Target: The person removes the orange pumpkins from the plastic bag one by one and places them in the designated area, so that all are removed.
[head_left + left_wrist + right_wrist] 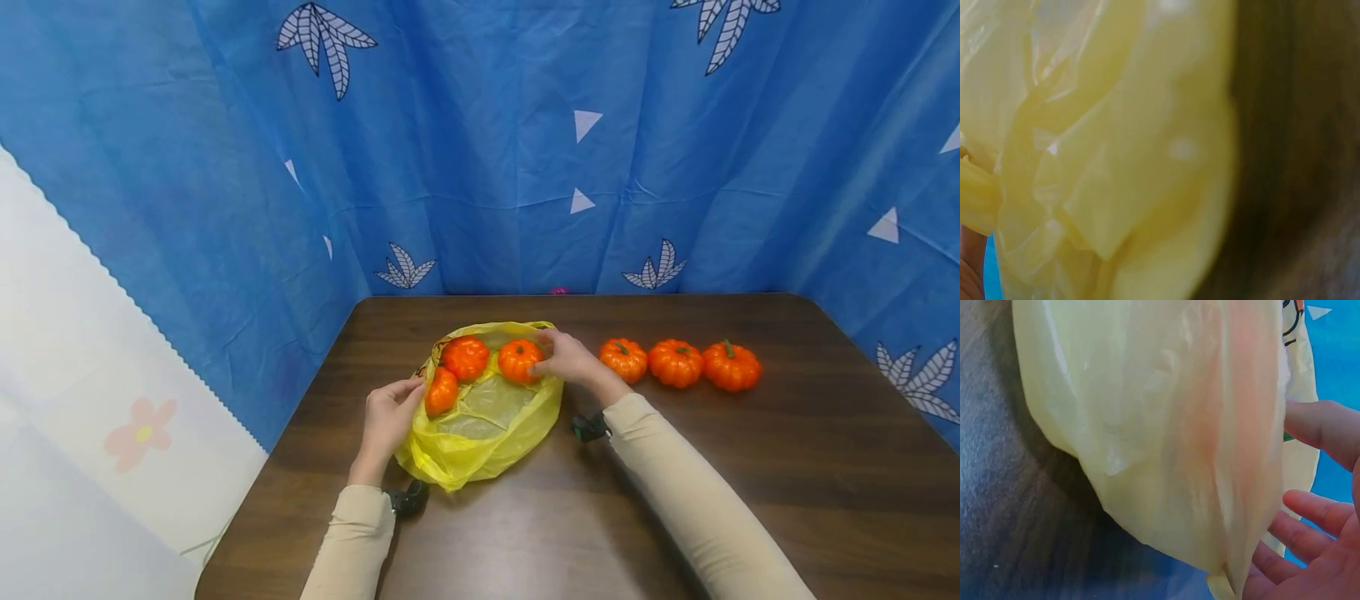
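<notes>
A yellow plastic bag (517,446) lies on the table with its mouth facing up. Inside are several small orange pumpkins: one (465,358) at the back, one (441,392) by the left side and one (519,361) on the right. My left hand (388,417) pinches the bag's left rim; in the left wrist view the yellow plastic (1122,137) hides most of that hand. My right hand (567,360) is at the right rim, thumb beside the right pumpkin. In the right wrist view the right hand's fingers (1310,515) are spread loosely at the bag's mouth.
Three more orange pumpkins stand in a row to the right of the bag: the near one (622,360), the middle one (676,363) and the far-right one (731,366). The brown wooden table (750,467) ends at a blue curtain (480,150).
</notes>
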The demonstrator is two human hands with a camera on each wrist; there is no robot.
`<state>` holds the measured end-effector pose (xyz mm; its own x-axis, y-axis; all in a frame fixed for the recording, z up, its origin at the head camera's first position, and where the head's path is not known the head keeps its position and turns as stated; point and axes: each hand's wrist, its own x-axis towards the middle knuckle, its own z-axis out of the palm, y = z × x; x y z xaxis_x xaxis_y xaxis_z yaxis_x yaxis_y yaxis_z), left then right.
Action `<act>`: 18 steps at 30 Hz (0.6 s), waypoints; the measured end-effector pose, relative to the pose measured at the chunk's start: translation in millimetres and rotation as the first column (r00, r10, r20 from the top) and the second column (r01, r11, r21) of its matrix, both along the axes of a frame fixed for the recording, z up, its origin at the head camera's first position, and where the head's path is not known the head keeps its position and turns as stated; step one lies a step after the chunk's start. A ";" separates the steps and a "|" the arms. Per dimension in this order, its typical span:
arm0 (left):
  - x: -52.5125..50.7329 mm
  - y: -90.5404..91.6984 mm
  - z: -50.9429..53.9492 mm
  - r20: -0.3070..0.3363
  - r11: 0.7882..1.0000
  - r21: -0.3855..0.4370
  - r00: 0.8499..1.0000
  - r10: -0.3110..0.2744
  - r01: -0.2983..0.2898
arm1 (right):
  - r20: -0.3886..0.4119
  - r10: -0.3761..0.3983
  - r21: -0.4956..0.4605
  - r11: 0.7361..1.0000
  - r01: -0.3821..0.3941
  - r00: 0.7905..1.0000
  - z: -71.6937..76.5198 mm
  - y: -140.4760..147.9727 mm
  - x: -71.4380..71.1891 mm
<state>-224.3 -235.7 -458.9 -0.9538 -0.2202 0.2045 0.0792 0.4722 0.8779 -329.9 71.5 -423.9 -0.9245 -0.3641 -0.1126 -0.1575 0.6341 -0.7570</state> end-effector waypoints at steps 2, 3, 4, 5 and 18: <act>-0.1 0.5 0.4 -0.003 1.000 0.004 1.000 -0.001 0.001 | 0.012 0.001 -0.015 1.000 0.000 1.000 -2.7 0.9 -1.6; 0.1 0.7 0.8 -0.008 1.000 0.003 1.000 -0.003 0.003 | 0.016 0.002 -0.023 1.000 -0.002 1.000 -4.0 1.3 -2.4; 0.2 0.8 1.2 -0.007 1.000 0.006 1.000 -0.004 0.004 | 0.017 0.003 -0.027 1.000 -0.003 1.000 -5.4 1.8 -3.1; 0.1 0.9 1.3 -0.008 1.000 0.008 1.000 -0.004 0.004 | 0.023 0.003 -0.032 0.999 -0.002 1.000 -6.7 2.2 -3.8; 0.0 1.1 -1.3 -0.010 1.000 0.006 1.000 0.005 -0.005 | 0.029 0.012 0.002 1.000 -0.012 1.000 -14.0 -1.4 -8.7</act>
